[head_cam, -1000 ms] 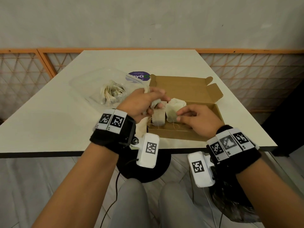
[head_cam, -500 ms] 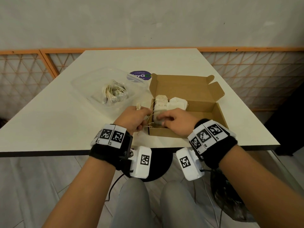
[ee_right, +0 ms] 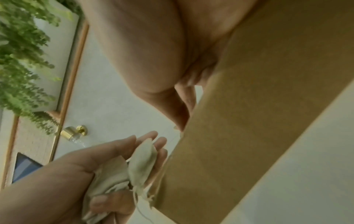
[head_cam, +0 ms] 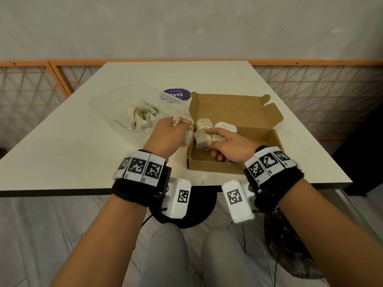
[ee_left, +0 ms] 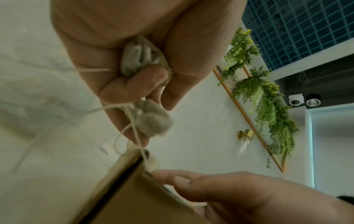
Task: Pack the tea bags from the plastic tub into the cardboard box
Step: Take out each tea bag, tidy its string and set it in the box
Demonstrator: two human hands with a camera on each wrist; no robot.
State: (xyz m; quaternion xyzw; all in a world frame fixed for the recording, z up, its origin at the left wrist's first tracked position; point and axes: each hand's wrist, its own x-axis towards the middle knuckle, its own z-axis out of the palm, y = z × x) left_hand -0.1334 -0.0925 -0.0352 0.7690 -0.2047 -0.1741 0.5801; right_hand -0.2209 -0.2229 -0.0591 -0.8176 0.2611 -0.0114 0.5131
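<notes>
The open cardboard box (head_cam: 257, 129) lies right of centre on the table, with several tea bags (head_cam: 224, 126) standing at its left end. My right hand (head_cam: 209, 138) reaches into the box and pinches a tea bag (head_cam: 200, 140) between index finger and thumb. Just outside the box's left wall, my left hand (head_cam: 183, 131) grips a small bunch of tea bags (ee_left: 140, 60), their strings dangling; one tea bag (head_cam: 176, 121) sticks out above the fist. The clear plastic tub (head_cam: 116, 100) behind my left hand holds a heap of tea bags (head_cam: 143, 117).
A round purple sticker (head_cam: 179, 94) lies on the white table (head_cam: 62, 154) behind the tub. The box lid (head_cam: 232, 106) stands up at the back. The table's front edge runs just under my wrists. An orange lattice railing (head_cam: 31, 88) flanks the table.
Both hands have moved away from me, from the box's near left corner. The left hand now sits beside the box's left wall, and the right hand has reached further in to the standing tea bags.
</notes>
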